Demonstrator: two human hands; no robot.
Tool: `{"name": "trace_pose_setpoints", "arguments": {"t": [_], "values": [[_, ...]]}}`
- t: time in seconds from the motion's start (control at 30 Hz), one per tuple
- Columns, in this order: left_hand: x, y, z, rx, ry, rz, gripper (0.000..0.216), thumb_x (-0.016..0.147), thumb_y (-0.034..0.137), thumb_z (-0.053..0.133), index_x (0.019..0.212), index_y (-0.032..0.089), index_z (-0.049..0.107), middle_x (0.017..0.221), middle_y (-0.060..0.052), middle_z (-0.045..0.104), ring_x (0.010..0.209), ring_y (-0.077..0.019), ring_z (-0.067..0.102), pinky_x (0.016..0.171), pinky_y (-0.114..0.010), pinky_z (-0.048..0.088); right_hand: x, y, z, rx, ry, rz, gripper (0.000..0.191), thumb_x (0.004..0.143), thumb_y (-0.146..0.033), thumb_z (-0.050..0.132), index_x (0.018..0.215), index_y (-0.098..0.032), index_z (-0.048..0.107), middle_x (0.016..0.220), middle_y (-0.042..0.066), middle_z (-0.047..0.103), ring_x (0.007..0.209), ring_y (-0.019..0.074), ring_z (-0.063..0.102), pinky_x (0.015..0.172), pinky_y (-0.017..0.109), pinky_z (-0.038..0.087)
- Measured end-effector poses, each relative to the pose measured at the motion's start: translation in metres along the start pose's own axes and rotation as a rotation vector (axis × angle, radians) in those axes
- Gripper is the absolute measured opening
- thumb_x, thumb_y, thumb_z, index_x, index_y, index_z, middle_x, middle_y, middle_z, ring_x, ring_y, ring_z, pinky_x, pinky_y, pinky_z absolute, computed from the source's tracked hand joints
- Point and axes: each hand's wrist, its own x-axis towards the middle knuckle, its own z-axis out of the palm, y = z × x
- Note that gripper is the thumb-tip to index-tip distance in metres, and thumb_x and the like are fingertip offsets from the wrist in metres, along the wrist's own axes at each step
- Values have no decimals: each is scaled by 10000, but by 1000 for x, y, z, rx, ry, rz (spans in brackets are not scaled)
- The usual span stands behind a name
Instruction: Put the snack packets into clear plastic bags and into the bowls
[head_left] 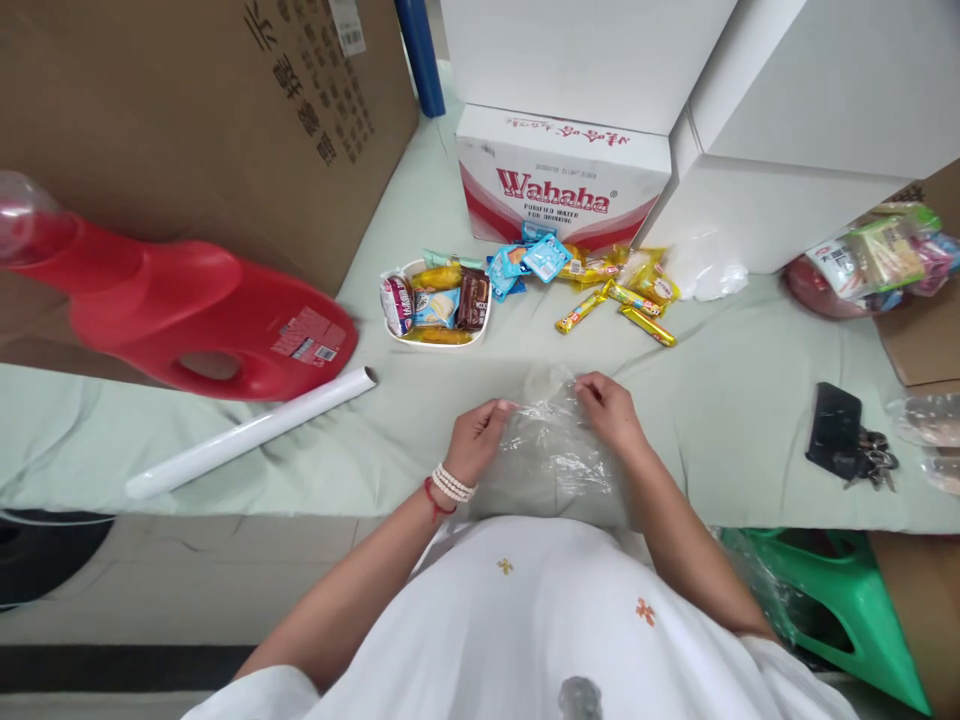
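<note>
A clear plastic bag [559, 440] is spread flat at the table's front edge, just before my body. My left hand [478, 440] pinches the bag's left side near its gathered top. On the opposite side, my right hand [609, 408] pinches the bag's upper right edge. Nothing shows inside the bag. Beyond my hands stands a white tub [450, 342] filled with wrapped snacks. Blue snack packets [546, 257] and yellow wrapped sticks [645, 325] lie loose to the right of the tub.
A red detergent bottle [180, 310] and a white tube [255, 432] lie at left, before a large brown carton [315, 60]. A Wahaha box [562, 185] stands behind the snacks. At right are a bowl of snacks [825, 300], a black case [834, 425] and keys [877, 460].
</note>
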Motion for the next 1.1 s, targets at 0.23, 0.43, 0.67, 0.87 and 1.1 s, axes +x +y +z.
{"name": "trace_pose_setpoints", "arguments": {"t": [0.23, 0.43, 0.67, 0.87, 1.1], "values": [[2, -18, -8, -167, 216, -113, 585, 980, 678, 425, 1067, 192, 738, 554, 52, 410, 516, -131, 380, 525, -265, 349, -3, 18, -34, 405, 390, 242, 263, 891, -492, 571, 901, -232, 534, 814, -2, 631, 679, 158, 614, 629, 286, 514], [3, -7, -23, 373, 377, 116, 427, 916, 474, 596, 1207, 176, 690, 1018, -106, 626, 928, -246, 603, 883, -405, 516, 0, 24, -46, 208, 382, 250, 192, 915, -418, 544, 867, -234, 523, 640, -41, 582, 499, 133, 503, 537, 275, 412], [42, 20, 0, 620, 106, 420, 619, 826, 482, 707, 1355, 189, 577, 1323, -157, 633, 1316, -346, 506, 1180, -534, 311, 5, 19, -43, 83, 333, 184, 214, 933, -431, 521, 875, -228, 561, 632, -38, 596, 553, 148, 517, 617, 284, 419], [101, -2, 21, 503, 23, 178, 237, 882, 307, 600, 1081, 187, 648, 710, 10, 614, 716, -200, 633, 803, -349, 514, -3, 36, -53, 51, 379, 211, 266, 928, -472, 525, 899, -216, 591, 679, -33, 626, 595, 151, 533, 656, 274, 429], [83, 10, 26, 704, 180, 472, 355, 972, 319, 531, 1282, 167, 612, 1281, -161, 673, 1262, -296, 599, 1101, -484, 429, -5, 50, -58, -67, 417, 284, 273, 930, -451, 478, 906, -211, 606, 743, 5, 671, 684, 177, 590, 710, 282, 443]]}}
